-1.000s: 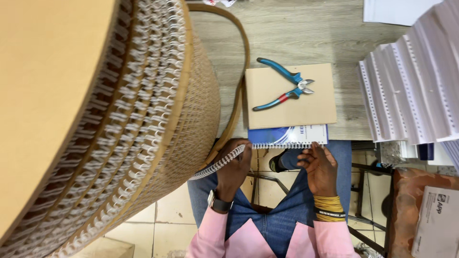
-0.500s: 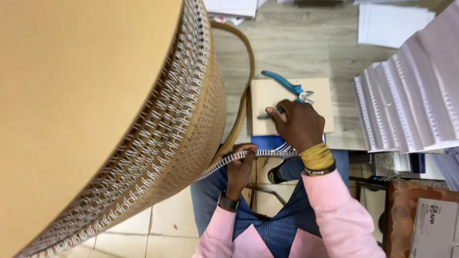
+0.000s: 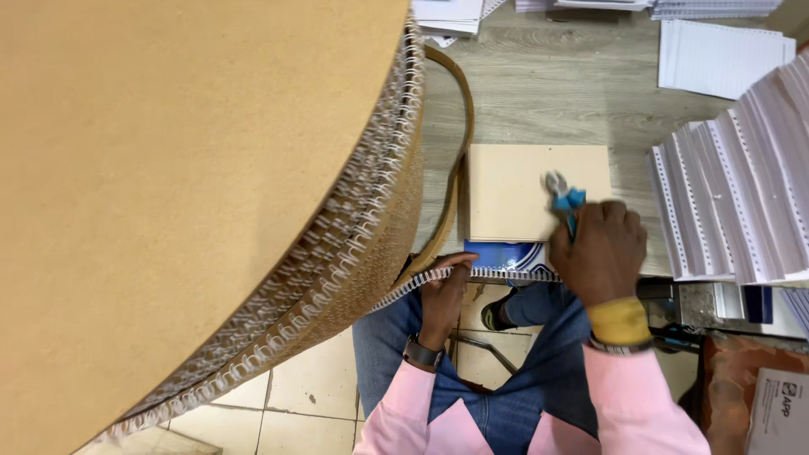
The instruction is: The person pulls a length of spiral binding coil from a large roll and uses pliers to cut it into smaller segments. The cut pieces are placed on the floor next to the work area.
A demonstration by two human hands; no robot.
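Here I read the step as cutters-in-hand at the binding edge. The right hand (image 3: 600, 253) sits just past the notebook (image 3: 506, 253), and its grip is clenched round the blue handles of the cutters (image 3: 565, 198), whose tips point away from the notebook over the tan board (image 3: 522, 194). The cutters are blurred, so I cannot tell how the tips stand.

The left hand (image 3: 445, 291) is at the notebook's near left corner, and its grip pinches the white wire (image 3: 472, 274). The wire runs along the notebook's near edge, then leads off to the left to the big spool (image 3: 168, 168), which fills everything left of the notebook. The notebook itself lies at the table (image 3: 539, 84) edge, partly under the board. Punched paper stacks (image 3: 733, 211) fan out to the right of it.

In my judgement the wire is seated along the notebook and not yet parted from the spool. Any next move with the cutters calls for turning the tips back toward the notebook's left corner, close beside the left fingers, while the left grip holds the wire steady against the pull of the spool.
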